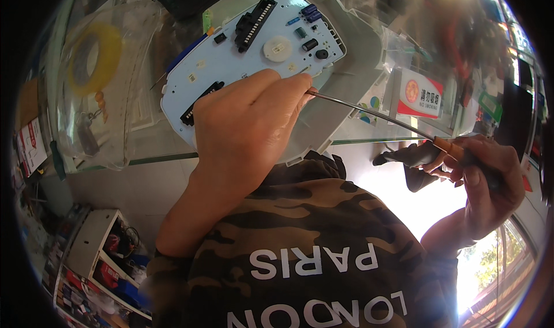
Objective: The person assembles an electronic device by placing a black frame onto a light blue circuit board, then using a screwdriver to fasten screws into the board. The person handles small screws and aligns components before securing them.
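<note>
My right hand (493, 180) grips the dark handle of a long screwdriver (372, 112) with an orange collar, off to the right. The steel shaft slants up and left to my left hand (255, 111), whose thumb and fingers pinch its tip end; the tip itself is hidden. Below my left hand lies a light-blue circuit board (233, 66), partly covered by it. The board carries black slotted connectors (255, 25), capacitors (310, 44) and a round white disc (277, 48). It rests in an off-white plastic housing (363, 46).
Under the housing is a glass counter with a green front edge (156, 158). A clear plastic bag (108, 120) and a yellow tape roll (95, 59) are on the left. A blue-handled tool (186, 53) lies beside the board. A no-smoking sign (420, 94) stands right.
</note>
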Demonstrator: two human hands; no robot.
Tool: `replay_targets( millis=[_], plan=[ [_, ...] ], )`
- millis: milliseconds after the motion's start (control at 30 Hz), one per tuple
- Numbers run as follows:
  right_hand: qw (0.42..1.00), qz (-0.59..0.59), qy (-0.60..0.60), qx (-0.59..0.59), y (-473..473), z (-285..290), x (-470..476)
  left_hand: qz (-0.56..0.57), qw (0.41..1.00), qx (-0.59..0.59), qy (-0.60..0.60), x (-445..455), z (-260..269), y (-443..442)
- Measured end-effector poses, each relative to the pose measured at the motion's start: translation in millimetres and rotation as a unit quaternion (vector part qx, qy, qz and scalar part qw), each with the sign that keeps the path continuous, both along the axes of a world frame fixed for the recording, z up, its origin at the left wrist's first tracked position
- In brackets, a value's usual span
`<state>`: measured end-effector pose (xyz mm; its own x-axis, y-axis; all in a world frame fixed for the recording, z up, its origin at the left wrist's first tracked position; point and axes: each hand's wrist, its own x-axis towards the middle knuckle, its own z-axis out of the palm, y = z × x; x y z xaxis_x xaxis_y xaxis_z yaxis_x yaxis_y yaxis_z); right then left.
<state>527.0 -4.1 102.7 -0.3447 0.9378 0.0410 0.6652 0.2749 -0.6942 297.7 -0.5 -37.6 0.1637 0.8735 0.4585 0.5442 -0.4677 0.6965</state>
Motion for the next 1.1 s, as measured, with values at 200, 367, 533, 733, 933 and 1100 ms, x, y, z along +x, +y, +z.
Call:
replay_targets(
  millis=[200, 367, 533, 733, 933, 1100],
  plan=[
    [0.988, -0.152, 0.022, 0.031, -8, -10, -12, 0.004, 0.999, -0.05, 0.008, 2, 7, 1],
    [0.986, -0.138, -0.097, 0.011, 4, -15, -21, 0.146, 0.978, -0.143, -0.043, -22, 9, -11],
    [0.981, -0.122, -0.149, 0.012, 15, -20, -39, 0.322, 0.933, -0.146, -0.062, -77, -4, -27],
    [0.968, -0.164, -0.189, -0.02, 20, -17, -59, 0.389, 0.881, -0.225, -0.149, -106, -32, -43],
    [0.97, -0.182, -0.163, -0.011, 19, -19, -67, 0.353, 0.867, -0.286, -0.203, -105, -47, -50],
    [0.967, -0.12, -0.223, 0.028, 25, -16, -64, 0.354, 0.863, -0.293, -0.212, -102, -50, -51]
  ],
)
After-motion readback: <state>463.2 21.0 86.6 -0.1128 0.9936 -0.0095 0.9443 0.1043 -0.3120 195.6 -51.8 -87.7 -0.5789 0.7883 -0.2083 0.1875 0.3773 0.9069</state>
